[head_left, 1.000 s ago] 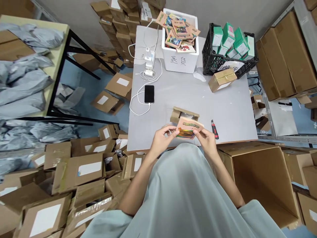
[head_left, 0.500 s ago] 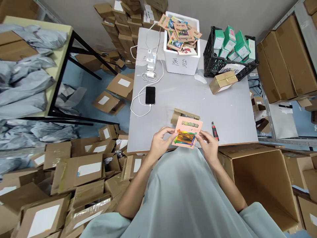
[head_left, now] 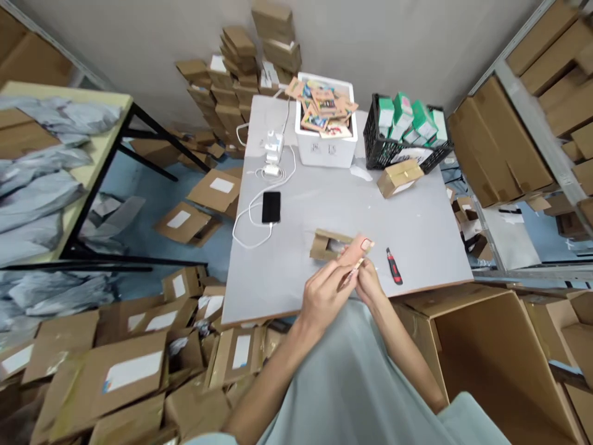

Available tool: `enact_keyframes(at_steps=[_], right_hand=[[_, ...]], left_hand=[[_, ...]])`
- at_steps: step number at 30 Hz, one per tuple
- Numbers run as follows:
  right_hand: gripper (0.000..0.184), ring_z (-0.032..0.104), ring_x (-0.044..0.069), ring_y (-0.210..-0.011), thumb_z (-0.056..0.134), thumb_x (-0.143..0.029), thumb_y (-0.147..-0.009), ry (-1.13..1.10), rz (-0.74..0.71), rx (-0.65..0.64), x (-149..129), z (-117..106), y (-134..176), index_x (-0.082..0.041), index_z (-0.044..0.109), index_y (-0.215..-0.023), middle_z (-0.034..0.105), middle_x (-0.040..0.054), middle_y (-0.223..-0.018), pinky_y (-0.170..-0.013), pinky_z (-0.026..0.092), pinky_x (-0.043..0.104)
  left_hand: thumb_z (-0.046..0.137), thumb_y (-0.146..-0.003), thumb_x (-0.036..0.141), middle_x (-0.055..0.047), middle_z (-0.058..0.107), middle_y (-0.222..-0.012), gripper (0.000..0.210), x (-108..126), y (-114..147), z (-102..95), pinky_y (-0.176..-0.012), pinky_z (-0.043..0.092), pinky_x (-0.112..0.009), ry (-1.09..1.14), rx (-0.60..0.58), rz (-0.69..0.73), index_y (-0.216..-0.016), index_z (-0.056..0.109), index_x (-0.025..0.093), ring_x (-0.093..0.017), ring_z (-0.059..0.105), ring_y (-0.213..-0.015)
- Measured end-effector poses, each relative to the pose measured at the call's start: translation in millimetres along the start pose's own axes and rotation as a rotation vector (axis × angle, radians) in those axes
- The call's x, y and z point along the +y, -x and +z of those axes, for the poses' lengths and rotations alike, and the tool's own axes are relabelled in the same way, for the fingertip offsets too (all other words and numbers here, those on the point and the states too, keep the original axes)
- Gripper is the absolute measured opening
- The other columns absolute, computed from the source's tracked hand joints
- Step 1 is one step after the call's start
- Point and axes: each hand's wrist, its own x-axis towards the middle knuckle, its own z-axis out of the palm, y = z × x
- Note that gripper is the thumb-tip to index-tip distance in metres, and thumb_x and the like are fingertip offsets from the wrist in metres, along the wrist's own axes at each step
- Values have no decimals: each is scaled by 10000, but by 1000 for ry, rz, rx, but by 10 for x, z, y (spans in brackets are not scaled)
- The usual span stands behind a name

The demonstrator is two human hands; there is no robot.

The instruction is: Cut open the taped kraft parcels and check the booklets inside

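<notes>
Near the table's front edge, my left hand (head_left: pixel 322 295) and my right hand (head_left: pixel 368 283) are close together, both closed on a flat pink printed packet (head_left: pixel 356 248). The packet is tilted, so its picture side no longer faces me; fingers cover much of it and it is slightly blurred. Just behind my hands lies an open small cardboard box (head_left: pixel 320 246), partly hidden by them. A red and black utility knife (head_left: pixel 394 267) lies on the table to the right of my right hand.
On the grey table (head_left: pixel 273 278) stand a white foam box (head_left: pixel 325 151) heaped with similar packets, a black crate (head_left: pixel 372 145) of green boxes, a closed carton (head_left: pixel 399 178) and a charging phone (head_left: pixel 271 207). A large open carton (head_left: pixel 486 364) is at right; cartons (head_left: pixel 120 377) crowd the left floor.
The packet has been turned from facing me to a tilted, nearly edge-on position. My left hand has come across toward my right. The whole view has shifted, with the table lower in it.
</notes>
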Motion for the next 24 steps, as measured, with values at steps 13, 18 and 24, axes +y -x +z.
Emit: enact_keyframes(at_steps=[13,18,24], right_hand=[[878,744,204,-541,933,-766,-741,185,127,1,218,-474,-2,-288,766,-1458,781,27,-897,-513,593,319],[797,794,210,-718,990,-640,-758,157,21,-99,-296,-315,-725,-229,801,-1415,847,105,-1160,-697,697,373],[569,817,229,-1019,1013,-436,-773,44,-226,-190,-1318,393,-2189,-165,843,-1244,835,99,-1280,-1004,712,411]], left_hand=[[881,-669,752,-70,799,-959,727,-1028,-76,44,-424,499,-278,517,-79,-850,-1149,840,207,-193,669,-613],[885,-703,544,-93,816,-1014,634,-1151,-781,5,-617,648,-340,512,4,-696,-1223,848,184,-216,729,-752],[771,-833,364,-147,833,-1219,420,-1132,-2554,-213,-925,686,-451,309,134,-331,-1201,834,172,-273,798,-1008]])
